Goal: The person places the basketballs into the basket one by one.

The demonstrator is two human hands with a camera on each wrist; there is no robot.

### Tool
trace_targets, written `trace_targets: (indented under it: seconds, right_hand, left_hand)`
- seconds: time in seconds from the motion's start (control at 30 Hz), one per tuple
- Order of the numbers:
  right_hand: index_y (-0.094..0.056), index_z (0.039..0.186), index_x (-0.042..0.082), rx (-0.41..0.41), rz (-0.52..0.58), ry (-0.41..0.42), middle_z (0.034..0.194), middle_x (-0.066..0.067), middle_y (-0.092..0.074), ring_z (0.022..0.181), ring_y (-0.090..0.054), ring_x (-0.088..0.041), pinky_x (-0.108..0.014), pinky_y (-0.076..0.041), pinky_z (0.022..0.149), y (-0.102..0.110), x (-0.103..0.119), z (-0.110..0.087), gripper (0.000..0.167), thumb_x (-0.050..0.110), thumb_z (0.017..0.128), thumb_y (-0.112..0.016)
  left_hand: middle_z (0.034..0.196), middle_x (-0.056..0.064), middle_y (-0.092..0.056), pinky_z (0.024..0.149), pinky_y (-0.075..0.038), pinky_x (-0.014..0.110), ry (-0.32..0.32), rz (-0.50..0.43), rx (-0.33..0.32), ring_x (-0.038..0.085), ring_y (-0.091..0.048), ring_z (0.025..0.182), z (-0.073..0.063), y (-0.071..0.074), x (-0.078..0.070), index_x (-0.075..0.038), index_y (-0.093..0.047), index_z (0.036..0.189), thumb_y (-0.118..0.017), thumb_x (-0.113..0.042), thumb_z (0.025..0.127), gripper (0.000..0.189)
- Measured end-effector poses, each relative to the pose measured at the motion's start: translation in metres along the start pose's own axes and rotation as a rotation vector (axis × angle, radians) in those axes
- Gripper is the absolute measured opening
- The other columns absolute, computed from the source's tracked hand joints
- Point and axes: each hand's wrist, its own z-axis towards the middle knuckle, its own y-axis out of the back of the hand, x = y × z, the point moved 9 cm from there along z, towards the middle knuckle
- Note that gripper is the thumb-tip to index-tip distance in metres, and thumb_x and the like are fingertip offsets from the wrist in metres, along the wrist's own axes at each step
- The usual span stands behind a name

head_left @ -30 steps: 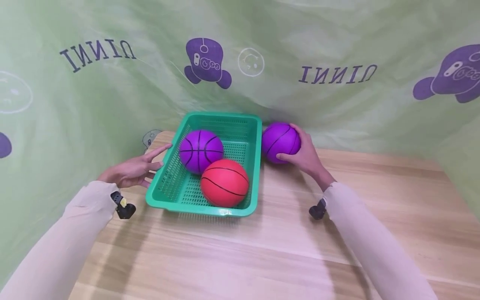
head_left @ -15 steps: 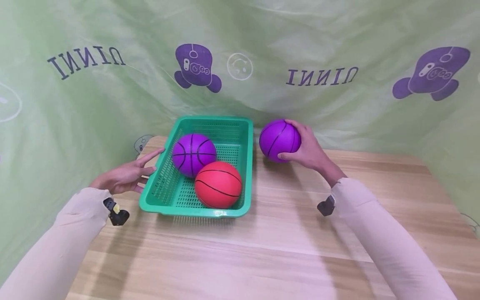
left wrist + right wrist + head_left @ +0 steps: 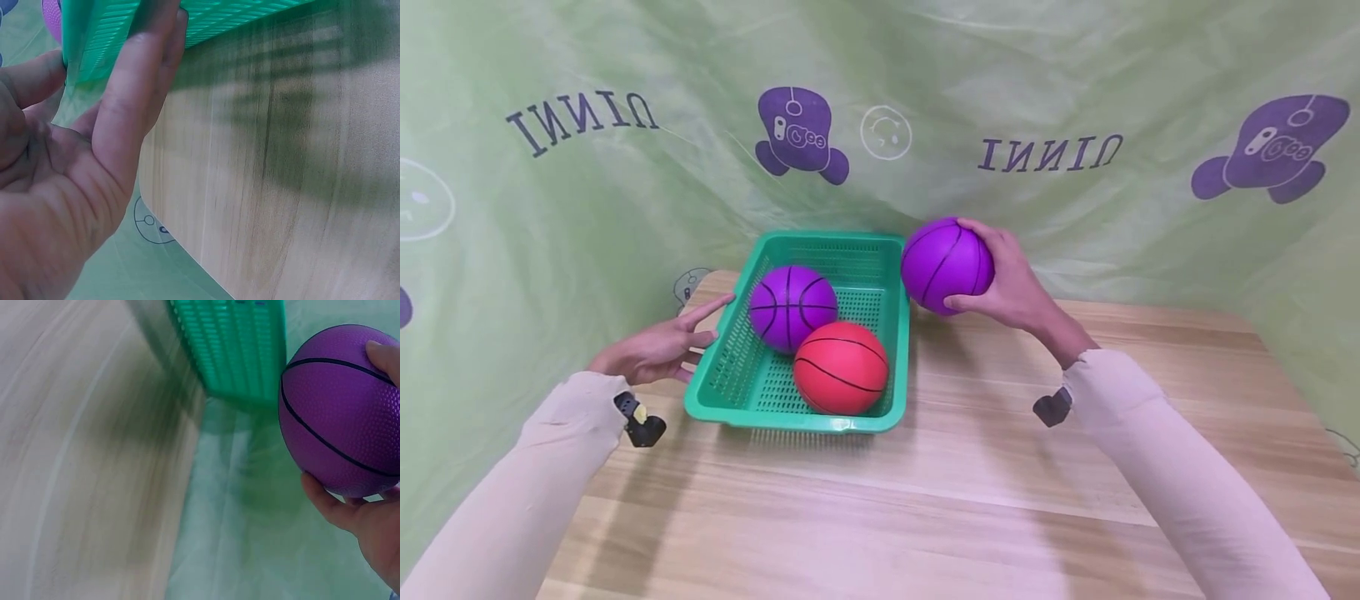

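My right hand (image 3: 1011, 283) grips a small purple basketball (image 3: 942, 271) with black lines, thumb and fingers spread around its right side. The ball is raised at the right rim of a green plastic basket (image 3: 892, 429), overlapping that rim in the head view. In the right wrist view the purple basketball (image 3: 340, 419) is above the table's far edge. A second purple ball (image 3: 786, 312) and a red ball (image 3: 842, 371) lie inside the basket. On the basket's left, my left hand (image 3: 658, 346) touches the outer side with outstretched fingers; the left wrist view shows its fingers (image 3: 125, 103) along the wall.
The basket stands on a light wood-grain table (image 3: 820, 517). A green printed curtain (image 3: 940, 100) hangs close behind and at both sides. Dark wrist cameras (image 3: 643, 425) protrude below the sleeves.
My right hand has lifted the purple basketball off the table and moved it left to the basket's rim. My left hand keeps its place at the basket's left side.
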Motion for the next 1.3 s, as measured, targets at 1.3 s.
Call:
trace_targets:
  seconds: [1.3]
  right_hand:
    - [-0.042,0.151,0.026,0.084,-0.048,0.146,0.147,-0.019,-0.031,0.127,-0.045,-0.037,-0.048,-0.051,0.097,-0.096,0.039,0.067,0.097,0.03,0.068,-0.093]
  left_hand:
    - [0.148,0.032,-0.034,0.087,-0.053,0.059,0.024,-0.005,-0.012,0.04,-0.064,0.11,0.001,0.0,0.0,-0.043,0.006,0.159,-0.034,-0.007,0.109,0.074]
